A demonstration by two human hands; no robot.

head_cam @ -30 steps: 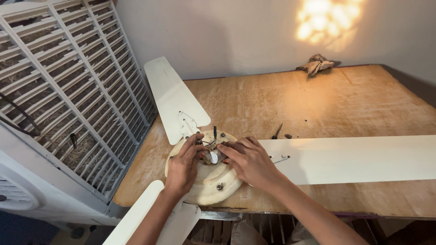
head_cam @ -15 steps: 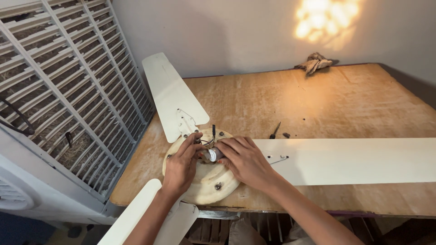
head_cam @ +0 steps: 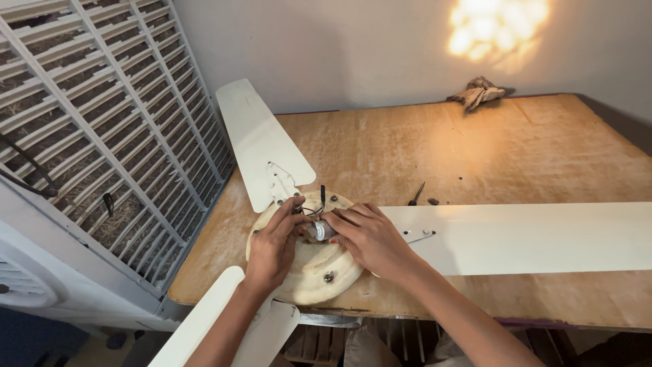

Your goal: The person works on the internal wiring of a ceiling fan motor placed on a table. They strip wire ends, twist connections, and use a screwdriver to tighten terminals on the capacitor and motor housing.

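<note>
On the near left corner of the wooden table (head_cam: 475, 156) sits a cream ceiling fan motor housing (head_cam: 305, 261), round, lying flat, partly overhanging the table's front edge. Both hands are on its centre.

Left hand (head_cam: 272, 246): rests on the housing's left half, fingers curled toward the hub, thumb and forefinger tips closed together at the dark wires (head_cam: 309, 209) beside the shaft. Looks like a pinch on the wires, but the contact point is too small to confirm.

Right hand (head_cam: 370, 239): comes in from the right, fingers bent and pressed around the short metal shaft (head_cam: 318, 231) at the hub. Fingertips cover most of it; only the grey end shows.

Three cream blades are attached to the housing:
- one blade (head_cam: 261, 143) runs up-left toward the wall, its bracket screwed at the housing rim
- long blade (head_cam: 530, 238) runs right across the table, under the right wrist
- third blade (head_cam: 204, 326) hangs off the front edge, down-left, off the table

A screw head (head_cam: 328, 276) is visible on the housing's near face.

Small dark screwdriver (head_cam: 415, 194) lies on the table just behind the long blade, apart from both hands. Crumpled rag (head_cam: 477, 92) at the far edge by the wall, well apart. White slatted cooler panel (head_cam: 88, 136) stands left of the table.
</note>
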